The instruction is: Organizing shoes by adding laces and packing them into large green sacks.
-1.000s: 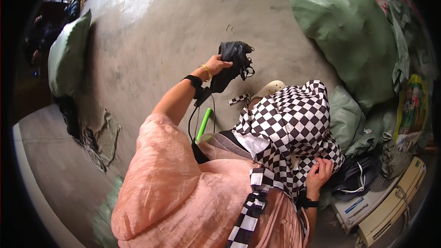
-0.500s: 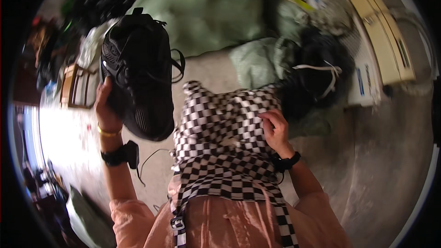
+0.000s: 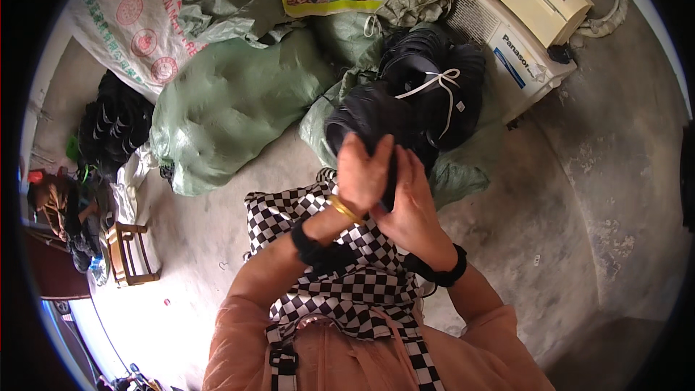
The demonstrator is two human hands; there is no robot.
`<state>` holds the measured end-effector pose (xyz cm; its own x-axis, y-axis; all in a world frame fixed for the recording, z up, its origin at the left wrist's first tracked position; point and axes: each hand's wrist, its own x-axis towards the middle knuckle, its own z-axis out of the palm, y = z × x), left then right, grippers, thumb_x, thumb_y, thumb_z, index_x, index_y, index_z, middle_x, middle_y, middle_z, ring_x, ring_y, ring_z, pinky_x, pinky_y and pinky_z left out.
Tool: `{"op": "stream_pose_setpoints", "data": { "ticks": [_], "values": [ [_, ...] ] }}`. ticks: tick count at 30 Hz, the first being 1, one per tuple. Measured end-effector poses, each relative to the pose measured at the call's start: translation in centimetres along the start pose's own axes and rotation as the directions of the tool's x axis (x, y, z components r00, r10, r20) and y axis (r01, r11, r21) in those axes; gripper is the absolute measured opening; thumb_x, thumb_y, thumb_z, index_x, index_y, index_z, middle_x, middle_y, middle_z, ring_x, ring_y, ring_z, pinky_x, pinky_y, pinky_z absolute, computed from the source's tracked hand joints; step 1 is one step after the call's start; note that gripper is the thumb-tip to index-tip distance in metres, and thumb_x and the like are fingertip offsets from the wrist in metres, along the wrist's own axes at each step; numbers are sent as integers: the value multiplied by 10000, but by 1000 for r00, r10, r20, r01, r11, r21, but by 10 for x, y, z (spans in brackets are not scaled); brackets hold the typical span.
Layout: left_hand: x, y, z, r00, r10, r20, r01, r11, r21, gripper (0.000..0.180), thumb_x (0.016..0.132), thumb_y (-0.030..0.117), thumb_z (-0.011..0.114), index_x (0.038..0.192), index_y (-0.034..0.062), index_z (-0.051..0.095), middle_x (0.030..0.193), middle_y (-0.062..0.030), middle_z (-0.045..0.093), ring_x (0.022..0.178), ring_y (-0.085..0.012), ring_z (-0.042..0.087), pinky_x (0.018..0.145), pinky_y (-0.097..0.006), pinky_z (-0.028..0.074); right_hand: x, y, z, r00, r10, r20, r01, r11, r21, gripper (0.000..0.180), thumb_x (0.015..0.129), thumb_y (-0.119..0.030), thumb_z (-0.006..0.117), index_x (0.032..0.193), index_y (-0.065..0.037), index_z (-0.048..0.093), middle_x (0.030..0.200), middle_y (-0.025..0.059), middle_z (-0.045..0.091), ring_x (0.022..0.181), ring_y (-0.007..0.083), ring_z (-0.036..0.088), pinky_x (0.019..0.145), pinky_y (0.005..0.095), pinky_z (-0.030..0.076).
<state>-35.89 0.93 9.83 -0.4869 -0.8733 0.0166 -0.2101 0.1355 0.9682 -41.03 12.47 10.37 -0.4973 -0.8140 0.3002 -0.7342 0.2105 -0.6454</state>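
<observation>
A black shoe, somewhat blurred, is held over my lap, toe and heel hard to tell apart. My left hand is closed on its near end, thumb and fingers bent around it. Against the shoe's right side lies my right hand, its fingers fairly straight and gripping it together with the left. Just beyond and to the right, a bundle of black shoe pieces is tied with a white cord. A black-and-white checked apron covers my lap under both hands.
Large green woven sacks lie ahead on the concrete floor. At the far right stands a cream and white appliance. A small wooden stool is at left, near a pile of black shoes. A printed white sack rests behind.
My left hand has brought the shoe from the left to the middle, in front of the tied bundle. My right hand has come up from the apron onto the shoe. The view has turned rightward.
</observation>
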Motion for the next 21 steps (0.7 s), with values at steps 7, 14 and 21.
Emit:
{"op": "stream_pose_setpoints", "data": {
  "ticks": [7, 14, 21],
  "values": [
    [6, 19, 53, 918, 318, 238, -308, 948, -77, 276, 871, 156, 647, 1031, -67, 616, 934, -222, 624, 875, -356, 625, 787, -406, 513, 21, 107, -16, 922, 190, -337, -63, 934, 352, 339, 916, -66, 607, 1233, 49, 568, 1080, 168, 672, 982, 266, 663, 870, 358, 507],
    [53, -62, -27, 986, 164, 15, -165, 984, 73, 152, 847, 60, 639, 971, -3, 700, 805, -100, 690, 726, -171, 655, 680, -291, 522, 31, 183, -79, 794, 552, -255, -155, 589, 793, 321, 923, -153, 670, 1193, 11, 613, 1111, 89, 670, 969, 200, 650, 858, 339, 509],
    [127, -162, -56, 979, -165, 123, 138, 970, 198, 236, 834, 193, 649, 929, -14, 712, 807, -141, 720, 737, -188, 690, 695, -319, 535, 122, 203, -55, 755, 651, 80, -269, 196, 943, 406, 957, -270, 639, 1239, 16, 583, 1182, 102, 649, 1073, 245, 628, 919, 377, 509]
  ]
}}
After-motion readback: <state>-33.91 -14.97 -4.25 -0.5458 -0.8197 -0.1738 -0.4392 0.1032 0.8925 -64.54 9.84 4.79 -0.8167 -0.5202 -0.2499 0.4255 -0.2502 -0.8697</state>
